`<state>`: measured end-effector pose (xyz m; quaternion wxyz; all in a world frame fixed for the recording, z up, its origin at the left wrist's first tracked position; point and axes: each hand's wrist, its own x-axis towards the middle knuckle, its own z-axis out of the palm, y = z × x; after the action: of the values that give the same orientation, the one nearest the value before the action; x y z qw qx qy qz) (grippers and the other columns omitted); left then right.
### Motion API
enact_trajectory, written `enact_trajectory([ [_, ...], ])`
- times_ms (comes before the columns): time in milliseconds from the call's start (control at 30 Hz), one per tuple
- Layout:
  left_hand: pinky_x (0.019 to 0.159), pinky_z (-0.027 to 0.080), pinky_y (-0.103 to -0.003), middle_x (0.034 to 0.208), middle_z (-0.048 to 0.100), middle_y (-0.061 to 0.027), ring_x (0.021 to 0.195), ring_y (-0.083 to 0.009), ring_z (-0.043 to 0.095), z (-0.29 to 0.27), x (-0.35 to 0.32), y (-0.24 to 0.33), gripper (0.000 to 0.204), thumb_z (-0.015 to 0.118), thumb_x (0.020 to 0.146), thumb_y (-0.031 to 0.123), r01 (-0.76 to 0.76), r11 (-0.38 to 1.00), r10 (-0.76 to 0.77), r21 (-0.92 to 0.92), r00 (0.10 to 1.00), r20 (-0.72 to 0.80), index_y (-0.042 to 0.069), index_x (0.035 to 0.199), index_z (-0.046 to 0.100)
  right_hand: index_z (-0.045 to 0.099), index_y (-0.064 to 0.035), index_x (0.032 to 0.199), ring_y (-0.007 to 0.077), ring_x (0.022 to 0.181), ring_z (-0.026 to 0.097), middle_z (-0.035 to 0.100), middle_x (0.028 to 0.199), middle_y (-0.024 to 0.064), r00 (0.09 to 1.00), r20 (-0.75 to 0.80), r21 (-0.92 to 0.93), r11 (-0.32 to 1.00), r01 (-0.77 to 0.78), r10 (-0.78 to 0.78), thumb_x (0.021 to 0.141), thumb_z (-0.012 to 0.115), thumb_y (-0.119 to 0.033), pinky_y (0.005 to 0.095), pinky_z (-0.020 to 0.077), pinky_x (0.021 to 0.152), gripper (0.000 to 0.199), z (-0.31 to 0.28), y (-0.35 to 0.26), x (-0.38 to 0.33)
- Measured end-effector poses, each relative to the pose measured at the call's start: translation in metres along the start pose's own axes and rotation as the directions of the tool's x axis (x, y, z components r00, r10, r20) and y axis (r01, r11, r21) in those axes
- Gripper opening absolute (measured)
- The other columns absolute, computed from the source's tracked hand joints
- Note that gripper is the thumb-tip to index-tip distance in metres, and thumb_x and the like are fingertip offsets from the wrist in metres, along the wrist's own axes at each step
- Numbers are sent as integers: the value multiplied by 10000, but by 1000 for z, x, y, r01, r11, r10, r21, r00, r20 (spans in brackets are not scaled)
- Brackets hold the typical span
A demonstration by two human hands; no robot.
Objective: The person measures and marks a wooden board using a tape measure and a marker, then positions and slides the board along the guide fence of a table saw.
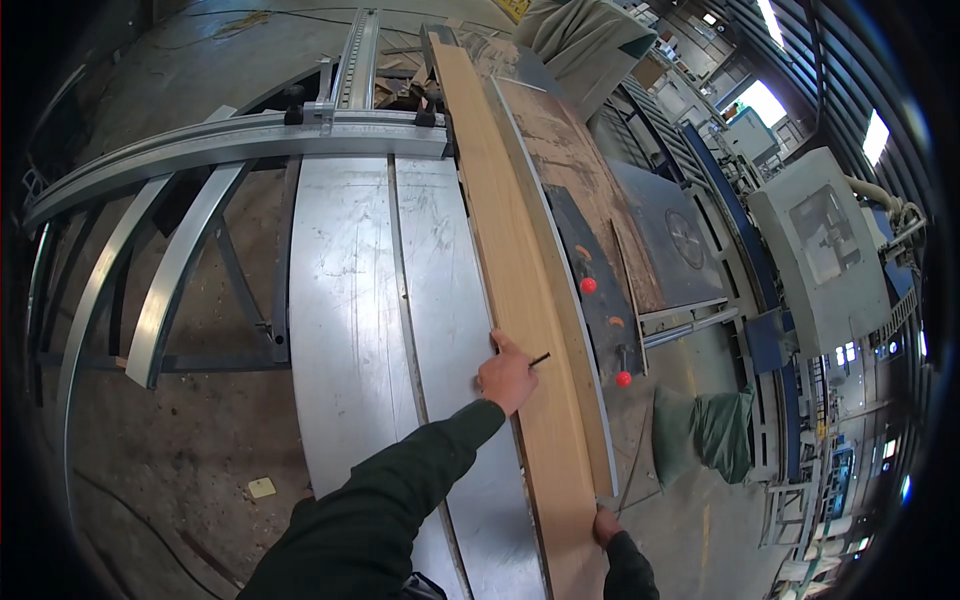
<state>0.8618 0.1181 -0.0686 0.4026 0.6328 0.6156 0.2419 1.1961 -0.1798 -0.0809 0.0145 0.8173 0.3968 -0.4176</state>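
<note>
A long light-brown wooden board (550,440) lies lengthwise on the saw table, running from near me to the far end, beside a long metal-edged fence (560,270). At the board's left edge is my left hand (508,378), index finger stretched along the edge and the other fingers curled. A thin dark stick, like a pencil (540,359), pokes out of its grip over the board. My right hand (605,525) grips the board's right edge close to its near end; its fingertips are hidden. The silver sliding table (350,260) lies to the left.
An aluminium crosscut fence (250,137) spans the far left, with metal support bars (185,270) below. Two red knobs (588,286) stand right of the long fence. Further right are a green sack (722,435) and a grey machine (820,255). Wood scraps lie at the far end.
</note>
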Motion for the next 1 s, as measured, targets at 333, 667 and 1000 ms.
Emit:
enact_trajectory([
  [333, 720, 573, -459, 885, 735, -238, 815, -372, 740, -31, 97, -1, 983, 702, 829, 276, 83, 996, -75, 28, 971, -227, -270, 1461, 185, 613, -18, 1324, 313, 1069, 693, 728, 1165, 160, 975, 118, 826, 564, 8, -186, 1034, 370, -316, 436, 535, 972, 482, -17, 8, 42],
  [667, 730, 580, -461, 935, 732, -241, 829, -387, 741, -11, 115, 36, 896, 722, 827, 313, 59, 998, -60, -11, 977, -205, -241, 1379, 284, 651, 5, 1216, 384, 1174, 623, 693, 1210, 235, 947, 134, 555, 769, -316, 293, 1039, 380, -291, 489, 482, 1016, 438, 24, 313, -88],
  [1000, 853, 571, -469, 1018, 731, -276, 975, -417, 730, -34, 114, 16, 789, 693, 832, 382, 172, 977, -141, 127, 964, -225, -178, 1291, 379, 632, 17, 1337, 413, 1308, 551, 649, 1319, 278, 927, -42, 201, 912, -358, 373, 1067, 363, -385, 490, 416, 1108, 554, 102, 287, -170],
])
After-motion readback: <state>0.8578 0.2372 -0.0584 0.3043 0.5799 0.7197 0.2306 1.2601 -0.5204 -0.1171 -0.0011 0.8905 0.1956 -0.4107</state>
